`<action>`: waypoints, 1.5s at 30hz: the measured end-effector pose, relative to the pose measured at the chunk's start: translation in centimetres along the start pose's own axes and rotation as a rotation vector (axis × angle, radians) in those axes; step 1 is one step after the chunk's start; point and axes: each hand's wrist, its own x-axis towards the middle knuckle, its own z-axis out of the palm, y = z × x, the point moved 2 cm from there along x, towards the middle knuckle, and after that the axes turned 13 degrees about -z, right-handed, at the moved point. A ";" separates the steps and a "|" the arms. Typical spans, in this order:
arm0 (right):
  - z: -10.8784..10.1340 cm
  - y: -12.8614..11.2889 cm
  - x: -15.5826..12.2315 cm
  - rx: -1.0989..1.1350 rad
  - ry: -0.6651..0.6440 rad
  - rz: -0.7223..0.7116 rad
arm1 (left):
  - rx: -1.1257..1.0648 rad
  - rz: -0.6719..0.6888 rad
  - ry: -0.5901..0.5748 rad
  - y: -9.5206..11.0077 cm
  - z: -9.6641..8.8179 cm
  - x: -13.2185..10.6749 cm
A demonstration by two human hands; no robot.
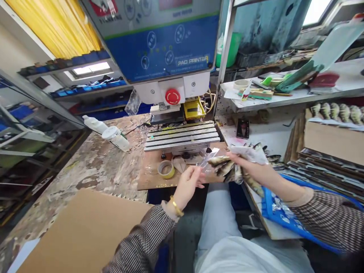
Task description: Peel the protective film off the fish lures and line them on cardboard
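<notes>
My right hand (245, 162) is closed around a bunch of fish-shaped lures (227, 168), dark-striped and yellowish, which hang below the fingers. White paper (250, 153) lies over that hand and partly hides its grip. My left hand (186, 186) is to the left, fingers and thumb drawn together at a piece of clear plastic film (209, 158) beside the lures. More lures (273, 158) rest on the white table just past my right hand. A yellow tape roll (166, 169) sits on the brown board ahead of my left hand.
In front stands a pad printer (167, 41) with a red stop button (172, 96) and a slotted metal bed (182, 136). White bottles (115, 137) stand left, near a cardboard sheet (85, 231). At right are a phone (242, 129), stacked cardboard (327, 170) and a blue tray (284, 212).
</notes>
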 end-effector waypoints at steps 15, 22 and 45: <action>3.2 13.3 0.8 -0.795 -0.489 -0.543 | -0.158 -0.257 0.044 -5.2 7.0 15.0; 2.0 14.2 -1.1 -0.920 -0.678 -0.558 | 0.125 -0.132 0.062 -6.1 7.4 15.5; 14.0 2.4 -3.9 -0.250 -0.827 -0.192 | 0.966 -0.604 1.404 -12.3 -29.9 -29.7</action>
